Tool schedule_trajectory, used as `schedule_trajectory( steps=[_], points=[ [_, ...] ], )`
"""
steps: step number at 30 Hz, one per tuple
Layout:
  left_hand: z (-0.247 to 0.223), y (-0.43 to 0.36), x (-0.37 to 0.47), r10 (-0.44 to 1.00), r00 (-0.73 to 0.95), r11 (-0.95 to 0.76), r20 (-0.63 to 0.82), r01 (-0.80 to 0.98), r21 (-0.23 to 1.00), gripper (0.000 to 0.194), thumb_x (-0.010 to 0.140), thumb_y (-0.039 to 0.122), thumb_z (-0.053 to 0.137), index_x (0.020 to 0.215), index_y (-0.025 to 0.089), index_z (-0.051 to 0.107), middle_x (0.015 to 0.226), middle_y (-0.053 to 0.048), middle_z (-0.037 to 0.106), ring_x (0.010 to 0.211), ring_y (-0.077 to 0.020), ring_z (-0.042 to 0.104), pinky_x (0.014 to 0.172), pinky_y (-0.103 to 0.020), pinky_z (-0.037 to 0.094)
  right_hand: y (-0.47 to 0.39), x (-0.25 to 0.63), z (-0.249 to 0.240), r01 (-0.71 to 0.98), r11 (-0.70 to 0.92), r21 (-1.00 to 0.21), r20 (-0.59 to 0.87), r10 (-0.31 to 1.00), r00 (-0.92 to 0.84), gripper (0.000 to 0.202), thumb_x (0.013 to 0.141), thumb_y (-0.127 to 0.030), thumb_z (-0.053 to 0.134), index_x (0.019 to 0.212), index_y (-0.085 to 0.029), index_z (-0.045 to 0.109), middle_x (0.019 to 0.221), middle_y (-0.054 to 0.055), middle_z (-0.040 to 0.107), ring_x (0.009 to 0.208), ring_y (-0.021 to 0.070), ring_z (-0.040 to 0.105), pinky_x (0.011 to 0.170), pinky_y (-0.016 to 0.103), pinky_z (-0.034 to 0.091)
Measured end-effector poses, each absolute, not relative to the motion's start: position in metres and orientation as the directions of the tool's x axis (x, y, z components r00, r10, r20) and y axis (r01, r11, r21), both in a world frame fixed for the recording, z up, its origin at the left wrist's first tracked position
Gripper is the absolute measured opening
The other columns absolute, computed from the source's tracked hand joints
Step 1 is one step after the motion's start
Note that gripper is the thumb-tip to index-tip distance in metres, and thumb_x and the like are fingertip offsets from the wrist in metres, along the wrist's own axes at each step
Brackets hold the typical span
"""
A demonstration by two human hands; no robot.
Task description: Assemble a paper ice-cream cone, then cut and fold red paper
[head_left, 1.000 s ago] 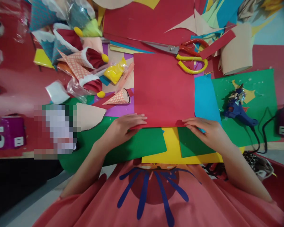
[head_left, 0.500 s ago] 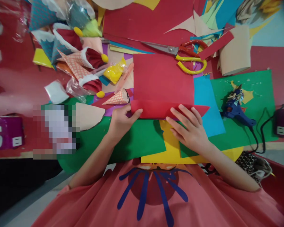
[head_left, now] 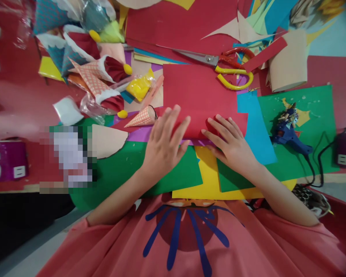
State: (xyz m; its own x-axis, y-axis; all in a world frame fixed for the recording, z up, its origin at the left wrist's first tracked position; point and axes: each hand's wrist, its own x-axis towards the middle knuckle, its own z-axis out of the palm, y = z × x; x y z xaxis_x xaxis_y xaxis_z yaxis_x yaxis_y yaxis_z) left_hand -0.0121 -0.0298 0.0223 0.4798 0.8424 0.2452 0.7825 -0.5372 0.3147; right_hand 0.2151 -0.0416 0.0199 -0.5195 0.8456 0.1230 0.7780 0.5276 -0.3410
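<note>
A sheet of red craft foam or paper (head_left: 200, 86) lies in front of me, its near edge folded over into a flap (head_left: 197, 127). My left hand (head_left: 165, 142) rests on the left part of that flap, fingers stretched out. On the flap's right part lies my right hand (head_left: 229, 140), its fingers spread and flat. Scissors (head_left: 209, 59) with red and yellow handles lie across the sheet's far edge. Just left of my left hand is a small orange checkered cone (head_left: 142, 117). Neither hand grasps anything.
Checkered cone pieces with white trim (head_left: 93, 79) and plastic bags lie at the left, near a cream cut-out (head_left: 108, 141). A blue glue gun (head_left: 290, 132) with a cord sits on green sheet (head_left: 320, 111) at the right. A beige roll (head_left: 288, 63) stands behind it.
My left hand has let go of the flap's left end and moved right, flattening onto it. The raised flap now lies lower. My right hand stays almost in place.
</note>
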Motion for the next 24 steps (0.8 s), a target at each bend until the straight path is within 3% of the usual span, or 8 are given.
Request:
schedule_trajectory(
  steps=[3, 7, 24],
  points=[
    [0.011, -0.028, -0.001, 0.827, 0.548, -0.559, 0.126, 0.777, 0.288, 0.055, 0.096, 0.044, 0.039, 0.146, 0.021, 0.036, 0.154, -0.013, 0.034, 0.146, -0.0278, 0.027, 0.12, -0.048, 0.021, -0.033, 0.216, 0.019, 0.762, 0.525, -0.379, 0.103, 0.842, -0.529, 0.042, 0.093, -0.028, 0.047, 0.135, -0.025, 0.05, 0.148, 0.01, 0.047, 0.143, 0.0271, 0.035, 0.115, 0.054, 0.035],
    [-0.007, -0.023, 0.006, 0.837, 0.542, -0.538, 0.073, 0.791, 0.291, 0.059, 0.095, 0.051, 0.035, 0.147, 0.023, 0.035, 0.155, -0.012, 0.034, 0.145, -0.0274, 0.03, 0.12, -0.05, 0.019, -0.025, 0.214, 0.013, 0.781, 0.511, -0.358, 0.095, 0.852, -0.514, 0.042, 0.095, -0.029, 0.044, 0.136, -0.022, 0.049, 0.146, 0.01, 0.049, 0.141, 0.0264, 0.038, 0.114, 0.053, 0.036],
    [-0.016, -0.018, 0.008, 0.842, 0.54, -0.517, 0.002, 0.805, 0.291, 0.057, 0.096, 0.048, 0.035, 0.147, 0.024, 0.034, 0.155, -0.013, 0.033, 0.145, -0.0292, 0.03, 0.118, -0.057, 0.019, -0.023, 0.213, 0.0, 0.801, 0.529, -0.28, 0.129, 0.848, -0.515, 0.038, 0.096, -0.029, 0.043, 0.13, -0.019, 0.055, 0.145, 0.011, 0.051, 0.139, 0.0272, 0.041, 0.11, 0.049, 0.042]
  ],
)
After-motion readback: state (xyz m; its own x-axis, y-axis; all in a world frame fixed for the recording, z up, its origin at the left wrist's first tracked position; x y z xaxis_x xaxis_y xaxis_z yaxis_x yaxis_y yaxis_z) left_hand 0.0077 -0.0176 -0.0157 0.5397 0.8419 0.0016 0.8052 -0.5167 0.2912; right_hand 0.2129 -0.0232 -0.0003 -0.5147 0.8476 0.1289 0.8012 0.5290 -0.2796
